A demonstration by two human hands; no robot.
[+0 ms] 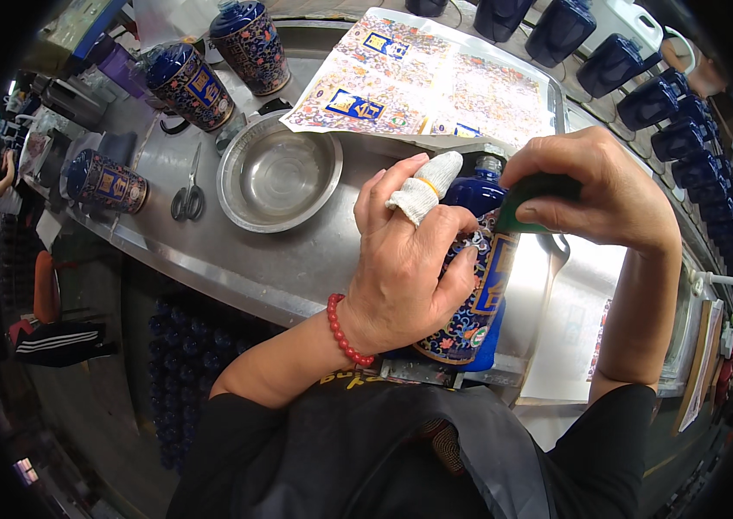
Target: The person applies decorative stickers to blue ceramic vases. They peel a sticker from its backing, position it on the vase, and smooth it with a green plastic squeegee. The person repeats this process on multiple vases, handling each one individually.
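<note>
A dark blue glass bottle (489, 285) with a floral decal and a gold-framed panel bearing writing lies tilted in front of my body, its neck pointing away. My left hand (405, 272) bends over the bottle's left side, thumb and index finger against the decal. White knitted fabric (428, 181), held by a yellow band, covers one of its fingers. In my right hand (606, 194) is a flat green scraper (525, 207), pinched between thumb and fingers, its edge at the bottle's shoulder. Blue cloth (493, 340) shows under the bottle's base.
A steel basin (279, 172) and black-handled scissors (188, 194) rest on the metal worktable (249, 259). Printed floral decal sheets (418, 84) spread behind my hands. Decorated bottles (191, 84) stand at left; plain blue bottles (613, 65) line the far right. White paper (561, 331) lies beneath my right forearm.
</note>
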